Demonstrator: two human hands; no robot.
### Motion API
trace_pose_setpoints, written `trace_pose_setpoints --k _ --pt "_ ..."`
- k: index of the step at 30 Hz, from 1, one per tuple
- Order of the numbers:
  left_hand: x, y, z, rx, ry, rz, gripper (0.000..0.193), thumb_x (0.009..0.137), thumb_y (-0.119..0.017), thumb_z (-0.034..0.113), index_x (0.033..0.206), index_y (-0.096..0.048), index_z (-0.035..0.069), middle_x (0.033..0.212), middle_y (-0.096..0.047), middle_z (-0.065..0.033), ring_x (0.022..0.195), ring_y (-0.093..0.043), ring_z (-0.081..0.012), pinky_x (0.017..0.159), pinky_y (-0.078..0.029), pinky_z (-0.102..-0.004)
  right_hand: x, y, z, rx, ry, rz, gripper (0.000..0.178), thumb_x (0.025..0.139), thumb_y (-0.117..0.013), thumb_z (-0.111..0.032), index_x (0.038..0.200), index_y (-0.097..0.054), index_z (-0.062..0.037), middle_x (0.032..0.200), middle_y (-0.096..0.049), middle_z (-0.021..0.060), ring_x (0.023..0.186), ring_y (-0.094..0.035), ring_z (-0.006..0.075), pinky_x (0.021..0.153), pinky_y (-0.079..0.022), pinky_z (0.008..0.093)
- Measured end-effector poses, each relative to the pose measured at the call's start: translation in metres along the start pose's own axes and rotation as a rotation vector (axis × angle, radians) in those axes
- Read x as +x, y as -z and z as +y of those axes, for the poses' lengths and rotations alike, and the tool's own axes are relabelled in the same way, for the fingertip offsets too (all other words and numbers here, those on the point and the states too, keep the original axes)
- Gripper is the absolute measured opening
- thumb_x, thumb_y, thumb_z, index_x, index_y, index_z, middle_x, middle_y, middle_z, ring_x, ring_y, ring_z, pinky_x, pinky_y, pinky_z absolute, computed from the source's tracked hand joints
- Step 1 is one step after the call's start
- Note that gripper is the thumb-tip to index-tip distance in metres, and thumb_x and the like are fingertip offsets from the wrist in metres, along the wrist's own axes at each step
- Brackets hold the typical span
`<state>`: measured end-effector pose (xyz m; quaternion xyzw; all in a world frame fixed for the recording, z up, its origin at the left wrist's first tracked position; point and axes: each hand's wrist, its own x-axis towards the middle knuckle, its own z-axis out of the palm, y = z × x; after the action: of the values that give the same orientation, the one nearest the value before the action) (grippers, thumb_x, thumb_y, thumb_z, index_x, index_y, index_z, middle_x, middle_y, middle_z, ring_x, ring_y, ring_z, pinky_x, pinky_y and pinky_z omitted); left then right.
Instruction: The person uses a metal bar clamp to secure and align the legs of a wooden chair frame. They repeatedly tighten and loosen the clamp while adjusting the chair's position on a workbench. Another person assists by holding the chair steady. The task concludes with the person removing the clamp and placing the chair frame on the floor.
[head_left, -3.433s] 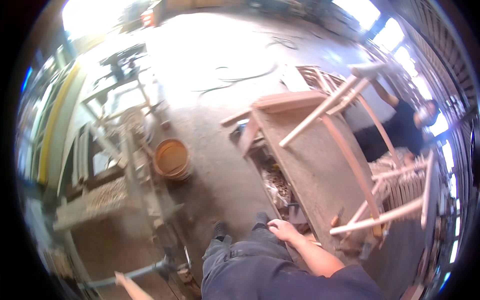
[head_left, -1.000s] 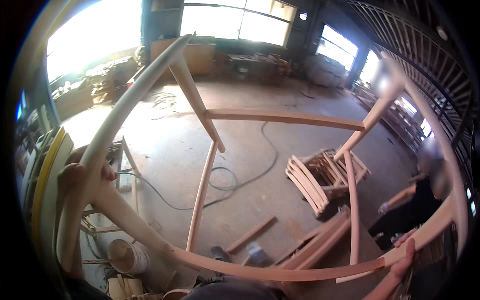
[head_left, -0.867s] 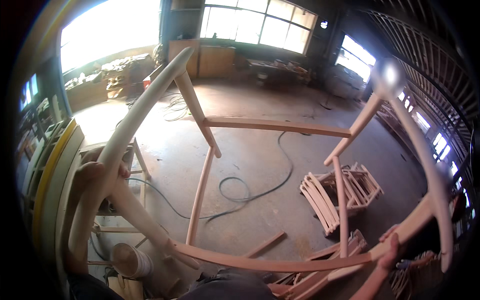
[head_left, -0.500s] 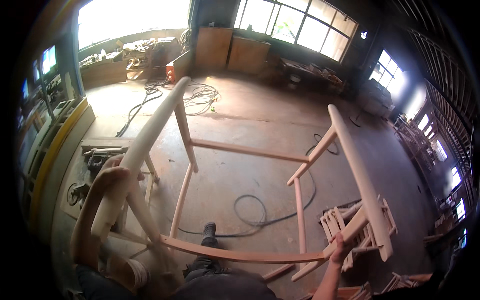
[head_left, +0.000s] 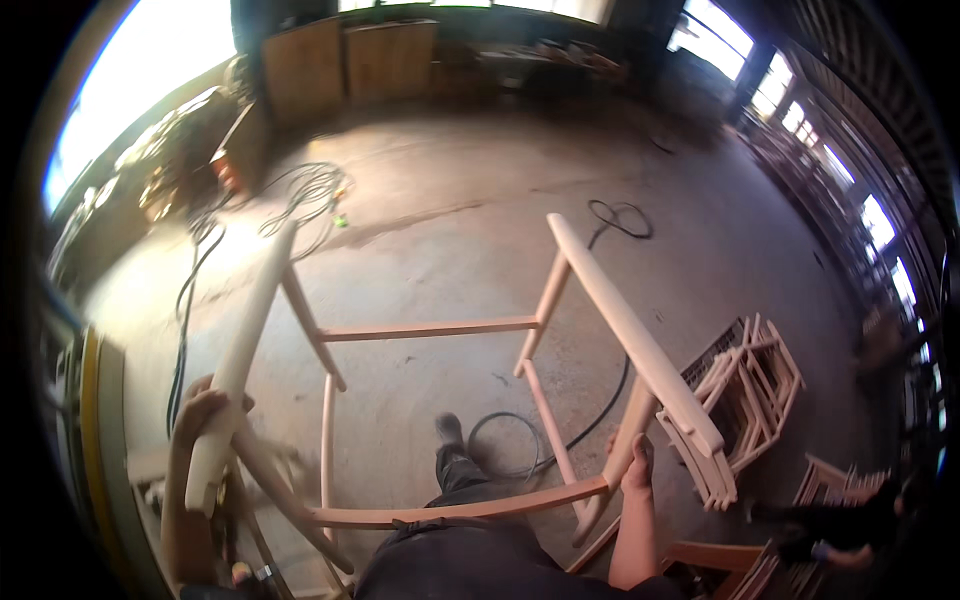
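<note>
A bare pale-wood chair frame (head_left: 430, 329) hangs between my hands above the floor, with two long armrests, slanting legs and thin cross rails. My left hand (head_left: 205, 405) is closed round the near part of the left armrest (head_left: 250, 335). At the near right leg, my right hand (head_left: 638, 468) grips the wood just below the right armrest (head_left: 640, 340); part of its fingers is hidden behind the leg. The curved near rail (head_left: 460, 508) crosses close in front of my body. My shoe (head_left: 448, 428) shows through the frame.
Several wooden frames (head_left: 750, 390) are stacked on the floor at right, with more wooden pieces (head_left: 840, 485) nearer. Black cable (head_left: 620, 222) loops over the floor, and a coil (head_left: 318, 185) lies far left. Wooden cabinets (head_left: 390, 60) line the back wall. Dark clothing and another hand (head_left: 848, 556) appear lower right.
My view has turned rightward and down. The chair frame has come nearer my body and sits more level, still in both hands. More of the stacked frames at right shows.
</note>
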<state>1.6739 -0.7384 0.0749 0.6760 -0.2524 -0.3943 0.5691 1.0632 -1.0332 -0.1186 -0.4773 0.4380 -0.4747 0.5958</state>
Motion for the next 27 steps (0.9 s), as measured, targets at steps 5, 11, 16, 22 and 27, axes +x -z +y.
trace_pose_setpoints --k 5,11,16,22,27 --pt "0.168 0.002 0.031 0.105 -0.052 -0.072 0.055 0.074 -0.071 0.045 0.099 -0.065 -0.004 0.082 -0.068 -0.0130 0.068 -0.063 -0.0186 0.060 -0.052 -0.0326 0.126 -0.049 0.053 0.183 -0.145 0.130 0.100 0.089 -0.020 -0.089 0.109 -0.065 -0.0014 0.089 -0.070 0.0100 0.084 -0.065 0.0213 0.081 -0.052 0.0341" --pt "0.348 0.003 0.102 0.178 -0.191 -0.009 0.074 0.072 -0.075 0.056 0.113 -0.059 -0.002 0.084 -0.068 -0.0108 0.075 -0.065 -0.0182 0.063 -0.052 -0.0294 0.284 -0.134 -0.007 0.508 -0.144 -0.053 0.077 0.092 -0.042 -0.074 0.111 -0.064 -0.0030 0.086 -0.070 0.0188 0.072 -0.069 0.0356 0.066 -0.056 0.0447" --pt "0.481 0.007 0.144 0.179 -0.040 -0.010 0.067 0.068 -0.079 0.048 0.104 -0.061 -0.005 0.082 -0.068 -0.0123 0.070 -0.066 -0.0192 0.059 -0.053 -0.0323 0.470 -0.226 -0.144 0.264 -0.384 -0.367 0.065 0.093 -0.061 -0.064 0.113 -0.064 -0.0019 0.090 -0.068 0.0118 0.078 -0.068 0.0227 0.071 -0.057 0.0358" --pt "0.724 0.031 0.078 0.294 0.087 0.029 0.041 0.074 -0.084 0.029 0.089 -0.064 -0.003 0.075 -0.066 -0.0104 0.059 -0.062 -0.0177 0.054 -0.051 -0.0329 0.608 -0.306 -0.085 -0.483 -0.369 0.083 0.052 0.080 -0.086 -0.036 0.109 -0.066 0.0019 0.093 -0.067 0.0061 0.085 -0.065 0.0176 0.073 -0.052 0.0331" --pt "0.841 0.036 0.075 0.220 0.192 -0.064 0.045 0.077 -0.084 0.039 0.088 -0.066 -0.001 0.073 -0.066 -0.0088 0.058 -0.063 -0.0181 0.054 -0.050 -0.0327 0.671 -0.354 -0.059 -0.469 -0.402 0.176 0.043 0.077 -0.087 -0.027 0.102 -0.067 0.0014 0.086 -0.066 0.0075 0.073 -0.064 0.0183 0.064 -0.052 0.0344"
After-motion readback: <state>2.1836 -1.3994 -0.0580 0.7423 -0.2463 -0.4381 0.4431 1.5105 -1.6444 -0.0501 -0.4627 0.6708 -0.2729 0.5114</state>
